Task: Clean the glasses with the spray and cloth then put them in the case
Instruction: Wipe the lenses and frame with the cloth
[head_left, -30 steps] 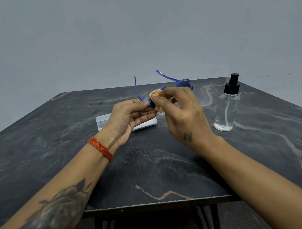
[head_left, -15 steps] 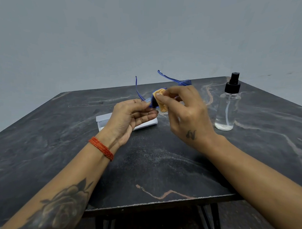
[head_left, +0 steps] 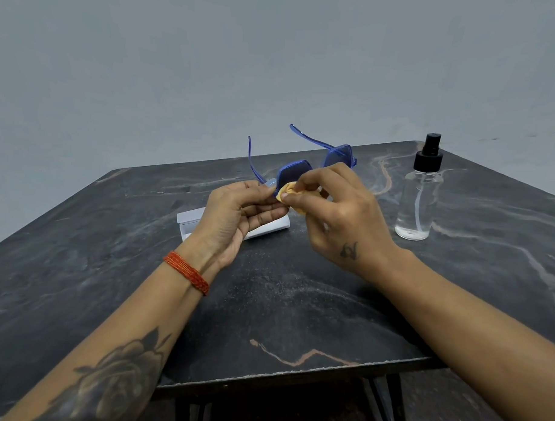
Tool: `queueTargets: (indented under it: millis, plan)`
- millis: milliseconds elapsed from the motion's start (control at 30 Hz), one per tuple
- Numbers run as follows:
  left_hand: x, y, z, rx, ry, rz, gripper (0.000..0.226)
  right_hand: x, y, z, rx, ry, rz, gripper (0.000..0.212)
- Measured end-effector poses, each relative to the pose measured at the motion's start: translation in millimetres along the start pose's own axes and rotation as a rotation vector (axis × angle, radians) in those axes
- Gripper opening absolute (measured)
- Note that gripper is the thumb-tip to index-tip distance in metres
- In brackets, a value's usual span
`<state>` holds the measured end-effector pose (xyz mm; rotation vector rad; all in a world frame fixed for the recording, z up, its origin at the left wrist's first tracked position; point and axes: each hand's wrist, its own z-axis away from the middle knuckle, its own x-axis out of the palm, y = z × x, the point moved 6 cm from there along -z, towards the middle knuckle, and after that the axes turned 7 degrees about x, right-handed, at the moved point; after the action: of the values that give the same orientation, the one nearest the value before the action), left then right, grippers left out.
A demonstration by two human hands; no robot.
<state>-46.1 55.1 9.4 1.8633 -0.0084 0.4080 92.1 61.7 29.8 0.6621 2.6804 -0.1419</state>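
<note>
The left hand [head_left: 238, 215] is reaching in from the lower left, palm turned up and toward the right, its forearm crossing the near edge of the table [head_left: 298, 305]; its thumb and fingers are curling in and pinching the glasses [head_left: 315, 164] at the frame's left corner, so that the glasses are being held up in the air just above and beyond its fingertips, their two blue arms sticking up and away from the person; a red band [head_left: 187, 271] is circling this wrist, and a flower tattoo is showing further down the forearm.

The right hand [head_left: 342, 212] is coming in from the lower right, back of the hand facing the camera, wrist bent slightly; its thumb and forefinger are pinching a small bunched yellow cloth [head_left: 289, 193] and pressing it against the lower edge of the left lens, right beside the left fingertips; the other fingers are curling loosely behind; the two hands are nearly touching at the cloth.

The white case [head_left: 266, 227] is lying flat on the table directly under and behind the left hand, partly hidden by it; the spray bottle [head_left: 420, 196] is standing upright to the right of the right hand, well apart from it, black cap on top and clear liquid inside.
</note>
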Motion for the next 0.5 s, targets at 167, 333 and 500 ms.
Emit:
queueTargets:
  millis: [167,333,500]
  plan:
    - [-1,-1,1,-0.009,0.019,-0.001,0.008,-9,8,-1,0.076,0.097,0.048,0.027]
    - [-1,0,0,-0.004,0.031,-0.001,0.009,-14,21,-3,0.220,0.168,0.113,0.025]
    - [-1,0,1,-0.004,0.039,-0.002,0.009,-14,20,-3,0.206,0.186,0.102,0.025]
